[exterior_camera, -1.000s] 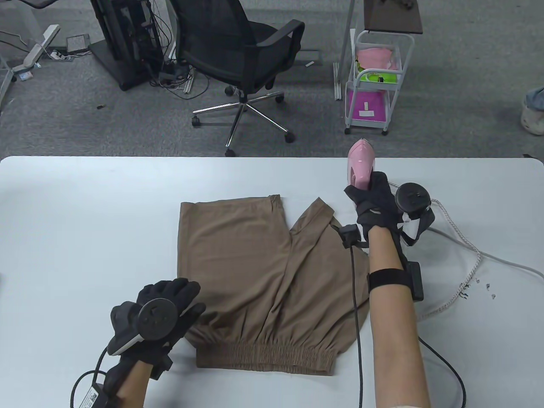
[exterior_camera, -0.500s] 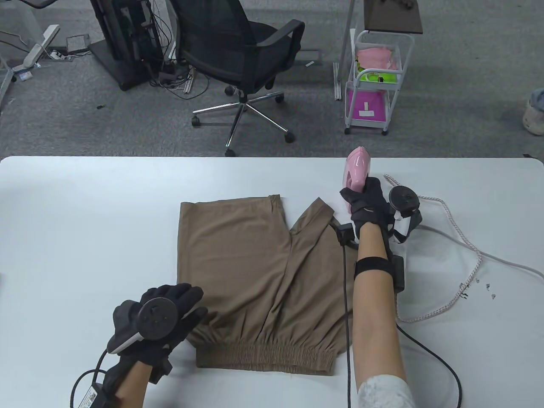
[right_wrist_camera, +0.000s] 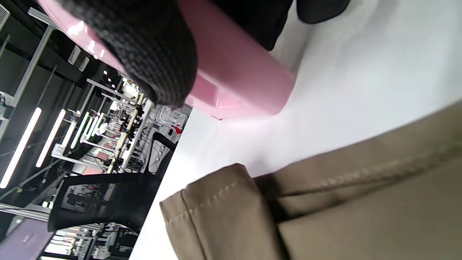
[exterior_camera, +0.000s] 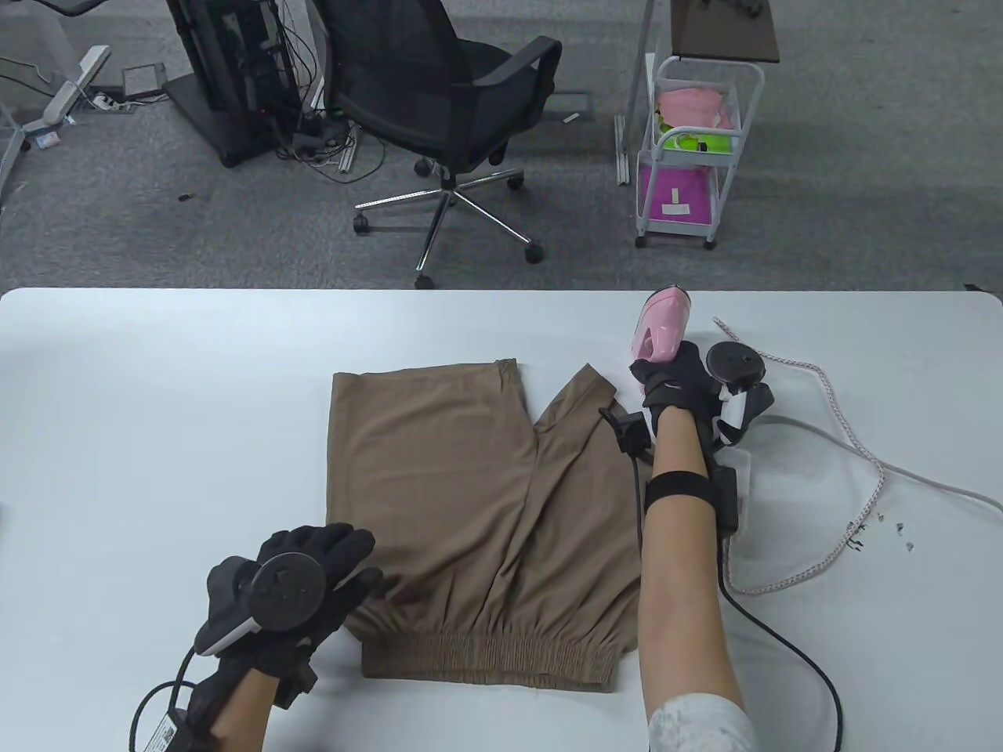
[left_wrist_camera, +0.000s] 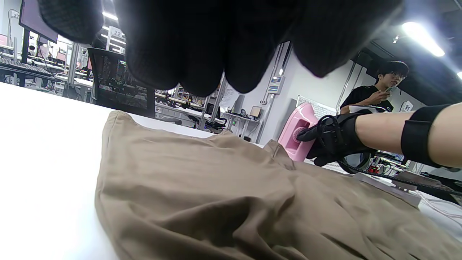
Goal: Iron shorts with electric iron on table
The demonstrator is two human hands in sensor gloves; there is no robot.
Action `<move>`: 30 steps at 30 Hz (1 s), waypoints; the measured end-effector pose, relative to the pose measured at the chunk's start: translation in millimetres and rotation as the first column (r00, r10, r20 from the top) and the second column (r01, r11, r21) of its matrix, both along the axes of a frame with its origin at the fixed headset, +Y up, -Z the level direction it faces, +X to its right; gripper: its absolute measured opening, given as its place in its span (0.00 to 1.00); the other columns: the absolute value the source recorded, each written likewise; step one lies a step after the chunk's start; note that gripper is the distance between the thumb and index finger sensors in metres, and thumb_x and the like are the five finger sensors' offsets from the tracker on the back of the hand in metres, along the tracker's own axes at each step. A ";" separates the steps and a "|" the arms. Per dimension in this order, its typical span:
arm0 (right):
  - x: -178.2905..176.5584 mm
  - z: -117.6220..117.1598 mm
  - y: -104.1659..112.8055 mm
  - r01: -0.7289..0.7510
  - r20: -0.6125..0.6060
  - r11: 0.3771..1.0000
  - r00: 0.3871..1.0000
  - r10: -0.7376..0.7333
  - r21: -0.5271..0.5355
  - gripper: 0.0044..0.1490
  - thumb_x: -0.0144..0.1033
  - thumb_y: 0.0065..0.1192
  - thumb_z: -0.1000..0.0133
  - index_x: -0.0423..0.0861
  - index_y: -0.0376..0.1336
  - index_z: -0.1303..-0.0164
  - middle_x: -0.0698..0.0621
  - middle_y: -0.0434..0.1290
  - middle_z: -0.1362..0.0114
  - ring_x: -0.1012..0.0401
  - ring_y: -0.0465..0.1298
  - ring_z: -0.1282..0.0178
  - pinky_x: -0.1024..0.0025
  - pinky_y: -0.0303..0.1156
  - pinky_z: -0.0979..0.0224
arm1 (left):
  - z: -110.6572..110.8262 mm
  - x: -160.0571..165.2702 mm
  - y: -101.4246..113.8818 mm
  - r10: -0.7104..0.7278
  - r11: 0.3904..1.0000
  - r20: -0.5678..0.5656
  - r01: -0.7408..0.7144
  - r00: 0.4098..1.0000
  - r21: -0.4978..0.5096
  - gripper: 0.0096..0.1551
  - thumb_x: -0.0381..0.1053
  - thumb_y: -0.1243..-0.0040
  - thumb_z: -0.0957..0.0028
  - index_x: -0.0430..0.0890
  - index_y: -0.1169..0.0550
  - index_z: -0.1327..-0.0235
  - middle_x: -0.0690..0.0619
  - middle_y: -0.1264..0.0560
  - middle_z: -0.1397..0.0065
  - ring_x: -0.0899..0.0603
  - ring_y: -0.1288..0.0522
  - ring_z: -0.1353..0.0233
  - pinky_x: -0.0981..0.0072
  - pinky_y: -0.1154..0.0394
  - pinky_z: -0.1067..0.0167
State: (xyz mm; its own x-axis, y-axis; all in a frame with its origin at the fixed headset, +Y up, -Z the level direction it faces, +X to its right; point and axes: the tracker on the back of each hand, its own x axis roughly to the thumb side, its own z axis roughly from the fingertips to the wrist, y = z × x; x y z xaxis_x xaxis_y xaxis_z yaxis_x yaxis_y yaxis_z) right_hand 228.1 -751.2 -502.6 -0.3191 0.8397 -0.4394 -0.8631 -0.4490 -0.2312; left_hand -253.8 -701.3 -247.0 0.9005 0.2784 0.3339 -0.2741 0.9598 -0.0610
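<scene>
Brown shorts lie flat on the white table, waistband toward me, right leg creased and partly folded over. My right hand grips the handle of a pink electric iron, held nose up just past the right leg's hem; it also shows in the left wrist view and the right wrist view. My left hand rests with fingers spread on the shorts' left side near the waistband. The shorts fill the left wrist view.
The iron's braided cord and a grey cable loop over the table to the right. Small dark bits lie near the right edge. Beyond the table stand an office chair and a white cart.
My right hand has drawn the iron lower and slightly left, toward the shorts' right leg, and the forearm has shifted left. My left hand has barely moved.
</scene>
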 end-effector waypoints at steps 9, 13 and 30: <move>-10.2 9.3 25.8 -0.050 -0.043 0.995 0.998 0.047 -0.086 0.48 0.48 0.73 0.38 0.45 0.50 0.15 0.39 0.52 0.17 0.39 0.60 0.18 0.38 0.59 0.23 | 1.3 3.8 -1.3 -0.025 1.000 -0.001 0.025 1.000 0.009 0.32 0.66 0.43 0.44 0.53 0.24 0.29 0.48 0.26 0.24 0.36 0.28 0.26 0.27 0.39 0.28; -18.4 18.5 49.9 -0.249 -0.080 0.964 0.967 0.242 -0.091 0.52 0.52 0.71 0.37 0.43 0.47 0.12 0.36 0.51 0.17 0.37 0.59 0.19 0.37 0.59 0.23 | 3.0 11.5 -4.0 -0.085 0.996 0.008 0.085 0.996 0.029 0.33 0.66 0.43 0.44 0.53 0.25 0.29 0.47 0.27 0.23 0.36 0.28 0.25 0.27 0.39 0.28; -22.7 95.0 101.6 -0.712 -0.323 0.668 0.594 0.737 0.217 0.35 0.60 0.62 0.35 0.60 0.61 0.18 0.48 0.65 0.17 0.43 0.65 0.18 0.38 0.62 0.24 | 14.6 27.4 1.1 -0.153 0.981 0.041 0.147 0.987 0.124 0.32 0.66 0.43 0.44 0.53 0.24 0.30 0.49 0.26 0.24 0.36 0.28 0.25 0.27 0.39 0.28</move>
State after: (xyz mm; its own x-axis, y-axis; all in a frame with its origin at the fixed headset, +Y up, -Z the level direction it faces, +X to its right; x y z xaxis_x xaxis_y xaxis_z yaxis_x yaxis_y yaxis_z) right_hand 205.4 -649.6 -407.6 -0.9521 0.2815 -0.1194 -0.2797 -0.9595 -0.0322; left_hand -226.4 -700.2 -232.3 0.9102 0.0963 0.4029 -0.1258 0.9909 0.0473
